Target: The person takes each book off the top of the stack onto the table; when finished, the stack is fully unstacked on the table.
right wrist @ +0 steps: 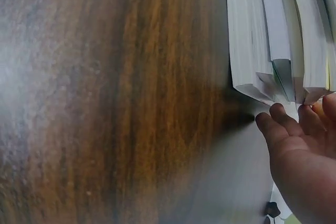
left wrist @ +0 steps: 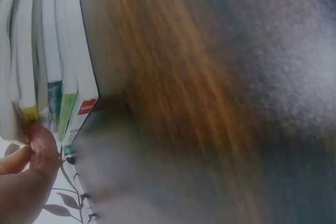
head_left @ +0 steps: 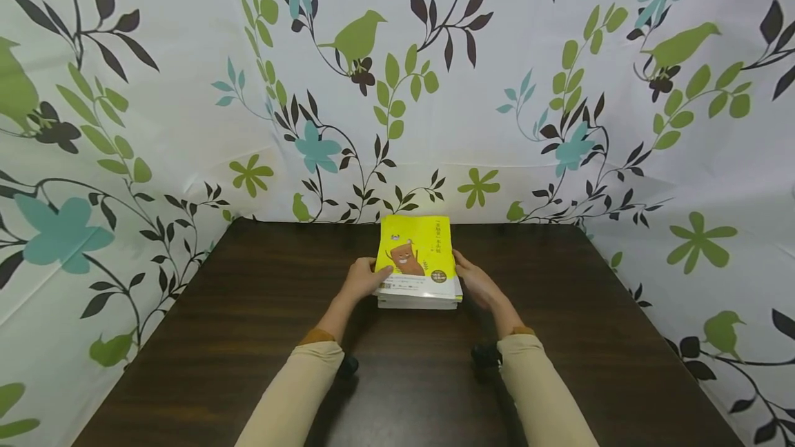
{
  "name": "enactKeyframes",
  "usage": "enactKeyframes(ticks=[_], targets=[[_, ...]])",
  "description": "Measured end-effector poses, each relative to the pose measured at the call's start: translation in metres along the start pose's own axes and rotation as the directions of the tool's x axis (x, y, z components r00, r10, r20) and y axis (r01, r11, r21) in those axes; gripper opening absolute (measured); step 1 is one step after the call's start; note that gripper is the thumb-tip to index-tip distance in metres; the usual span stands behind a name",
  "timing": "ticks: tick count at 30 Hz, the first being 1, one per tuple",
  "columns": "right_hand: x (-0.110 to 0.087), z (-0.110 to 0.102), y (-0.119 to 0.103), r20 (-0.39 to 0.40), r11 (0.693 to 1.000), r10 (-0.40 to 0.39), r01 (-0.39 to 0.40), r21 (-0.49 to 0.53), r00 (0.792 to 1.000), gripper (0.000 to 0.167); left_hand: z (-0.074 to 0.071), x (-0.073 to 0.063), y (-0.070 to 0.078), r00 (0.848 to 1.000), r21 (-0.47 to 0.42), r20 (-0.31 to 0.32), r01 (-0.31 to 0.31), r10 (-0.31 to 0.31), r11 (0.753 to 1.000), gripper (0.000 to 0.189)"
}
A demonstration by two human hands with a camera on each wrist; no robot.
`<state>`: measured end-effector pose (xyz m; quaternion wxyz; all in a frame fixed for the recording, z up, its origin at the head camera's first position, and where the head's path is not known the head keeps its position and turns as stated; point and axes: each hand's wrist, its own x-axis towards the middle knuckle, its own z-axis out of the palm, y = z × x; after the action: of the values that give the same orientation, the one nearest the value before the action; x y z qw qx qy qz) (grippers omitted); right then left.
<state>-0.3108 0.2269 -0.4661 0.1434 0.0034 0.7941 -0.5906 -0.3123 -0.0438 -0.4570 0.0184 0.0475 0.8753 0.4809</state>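
Observation:
A book with a bright yellow cover and a brown cartoon figure on it lies on top of a stack of several books. My left hand grips the yellow book's left side, its thumb lying over the cover. In the left wrist view, a finger of that hand reaches the lower end of the spines. On the other side, my right hand rests against the stack's right edge with fingers extended. The right wrist view has its fingertips at the corner of the page edges.
The stack stands near the far edge of a dark wooden table. Behind and beside the table hangs a white cloth printed with leaves, birds and flowers. Dark wrist devices sit under both forearms.

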Motion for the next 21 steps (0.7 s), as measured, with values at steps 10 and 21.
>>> enactKeyframes(ticks=[10, 21], targets=[[-0.001, 0.002, 0.002, 0.010, 1.000, -0.023, 0.023, -0.020, 1.000, 0.061, -0.014, 0.000, -0.003, 0.991, -0.080, 0.021, 0.130, -0.129, 0.988, 0.047], [-0.003, 0.002, 0.003, -0.017, 1.000, -0.015, 0.015, 0.021, 1.000, 0.061, -0.037, -0.002, -0.015, 0.955, -0.285, 0.132, 0.292, -0.264, 0.913, 0.050]])
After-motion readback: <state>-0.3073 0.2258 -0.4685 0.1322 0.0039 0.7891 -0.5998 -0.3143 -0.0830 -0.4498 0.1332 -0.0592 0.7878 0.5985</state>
